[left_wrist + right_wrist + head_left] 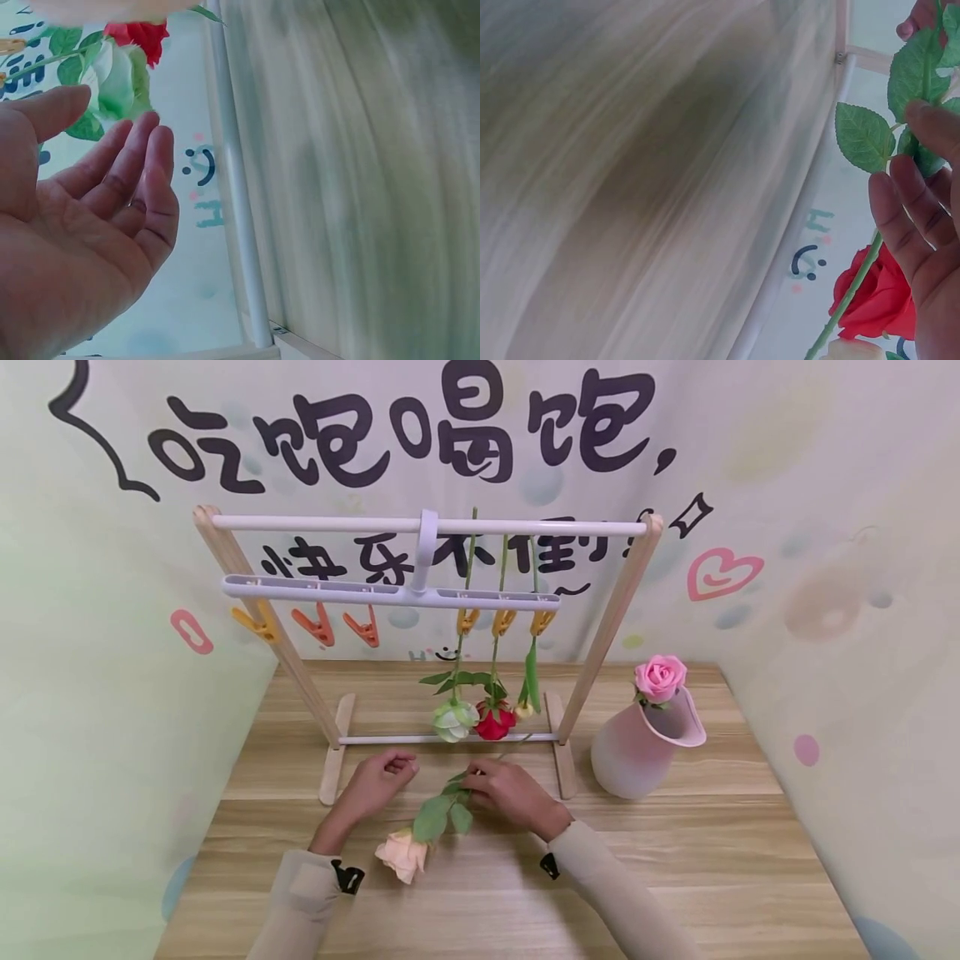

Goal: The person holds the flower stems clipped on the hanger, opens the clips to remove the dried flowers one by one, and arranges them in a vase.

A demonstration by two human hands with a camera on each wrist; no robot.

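My right hand (516, 793) pinches the leafy stem of a peach rose (405, 855) between thumb and fingers. The bloom points down toward the near left, over the table, and the bare stem end runs up to the right. In the right wrist view the rose's green leaves (864, 137) spread around the fingertips. To the left, my left hand (378, 783) holds nothing, its fingers loosely bent. Beyond the hands, a white-green rose (455, 722), a red rose (496, 720) and a small yellowish flower (524, 710) hang upside down by their stems from yellow clips.
A wooden rack (617, 618) with white rods carries a lilac clip hanger (390, 593). On the hanger's left side, a yellow clip (258, 625) and two orange clips (315, 625) hold nothing. At the right stands a pink-white vase (630, 756) with a pink rose (661, 678).
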